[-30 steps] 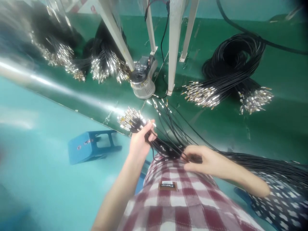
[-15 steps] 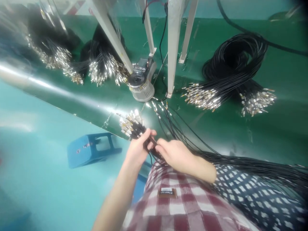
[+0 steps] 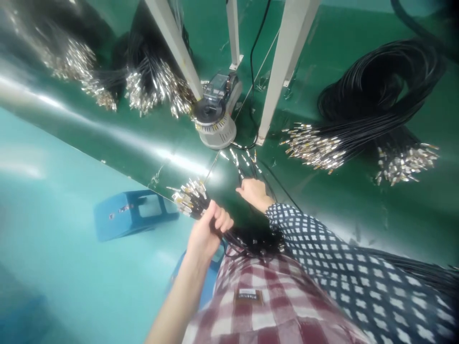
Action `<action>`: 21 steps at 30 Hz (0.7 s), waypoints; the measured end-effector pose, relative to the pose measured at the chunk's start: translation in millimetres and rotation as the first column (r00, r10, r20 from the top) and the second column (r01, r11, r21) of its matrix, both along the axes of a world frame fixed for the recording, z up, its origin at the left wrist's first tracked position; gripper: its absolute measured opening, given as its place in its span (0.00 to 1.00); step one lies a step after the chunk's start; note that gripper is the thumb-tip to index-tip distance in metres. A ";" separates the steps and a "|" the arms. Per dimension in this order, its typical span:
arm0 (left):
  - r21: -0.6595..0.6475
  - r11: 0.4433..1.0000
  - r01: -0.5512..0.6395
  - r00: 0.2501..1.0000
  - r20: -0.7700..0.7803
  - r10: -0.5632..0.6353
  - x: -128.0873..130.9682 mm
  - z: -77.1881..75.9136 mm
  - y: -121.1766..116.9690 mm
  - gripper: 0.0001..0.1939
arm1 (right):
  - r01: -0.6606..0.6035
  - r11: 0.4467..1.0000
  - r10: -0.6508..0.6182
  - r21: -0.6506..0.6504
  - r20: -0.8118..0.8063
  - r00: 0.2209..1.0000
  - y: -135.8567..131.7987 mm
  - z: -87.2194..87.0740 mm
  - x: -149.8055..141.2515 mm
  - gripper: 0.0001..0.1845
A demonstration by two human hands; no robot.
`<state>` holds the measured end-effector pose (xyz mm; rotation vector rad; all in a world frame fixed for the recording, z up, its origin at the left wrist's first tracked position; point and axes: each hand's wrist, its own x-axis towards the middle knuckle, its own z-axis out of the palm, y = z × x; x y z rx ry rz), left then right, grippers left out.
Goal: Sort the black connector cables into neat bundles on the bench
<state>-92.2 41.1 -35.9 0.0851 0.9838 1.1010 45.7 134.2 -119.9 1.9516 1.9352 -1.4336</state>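
My left hand [image 3: 211, 227] is wrapped round a bundle of black cables [image 3: 199, 206] near the table's front edge. The silvery metal ends [image 3: 189, 195] of the bundle fan out up and to the left of my fist. To the right, my right hand [image 3: 255, 193] is over several loose black cables [image 3: 247, 167] with metal tips. Its fingers are curled in, and the hand hides whatever lies in them. The bundle's lower part runs down towards the checked apron [image 3: 265, 306].
A grey, round-based tape dispenser [image 3: 217, 131] stands beyond my hands, beside white metal legs [image 3: 272, 95]. Coiled cable bundles lie at right [image 3: 376, 91] and at left [image 3: 150, 81] on the green table [image 3: 294, 186]. A blue stool [image 3: 122, 215] is on the floor at left.
My right hand has left the bundle beside my left hand and moved up and right to the loose cables. My left hand keeps hold of the bundle. The view has shifted slightly.
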 end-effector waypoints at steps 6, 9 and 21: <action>-0.013 1.000 -0.021 1.000 -0.009 0.021 1.5 -1.5 0.4 0.20 | -0.056 0.990 0.012 -0.133 -0.315 0.949 -28.4 15.6 34.9 0.12; 0.032 0.999 0.001 1.000 -0.027 0.000 5.2 3.5 0.5 0.13 | -0.142 0.970 0.011 -0.199 -0.544 0.839 -52.6 38.2 68.1 0.13; 0.107 0.991 0.081 0.997 -0.024 -0.079 10.7 17.0 -12.4 0.08 | -0.059 0.987 -0.080 -0.151 -0.771 0.631 -110.9 78.6 95.5 0.17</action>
